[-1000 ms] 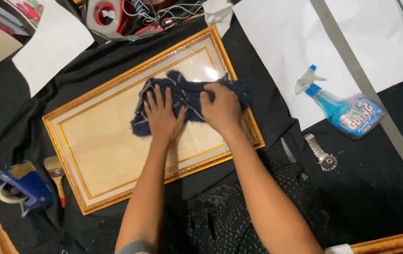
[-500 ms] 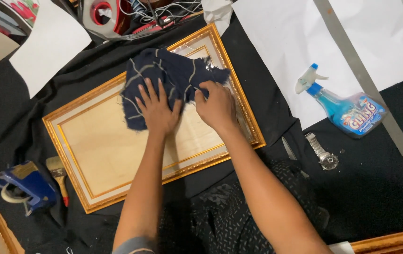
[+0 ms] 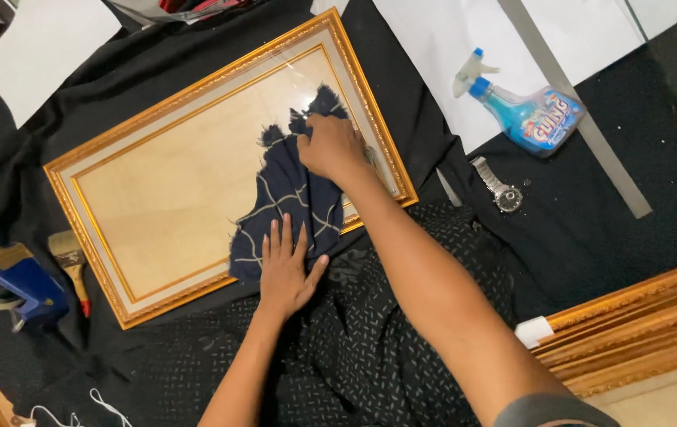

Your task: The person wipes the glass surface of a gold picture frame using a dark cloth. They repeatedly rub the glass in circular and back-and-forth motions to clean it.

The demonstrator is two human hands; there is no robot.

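Head view: right hand [image 3: 332, 147] clenched on dark cloth [image 3: 287, 202] at 1 o'clock of gold frame [image 3: 85, 229]; left hand [image 3: 285, 265] flat, released, pinning cloth's 6 o'clock end. Best: light even strokes, frame kept steady.

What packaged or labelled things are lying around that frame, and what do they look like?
Clear plastic spray bottle of blue liquid: lying on its side at upper right, partly on white paper; white trigger, blue collar, colourful label.
Blue tape dispenser: far left on the black cloth, holding a roll of tape.
No screens or signs in view.
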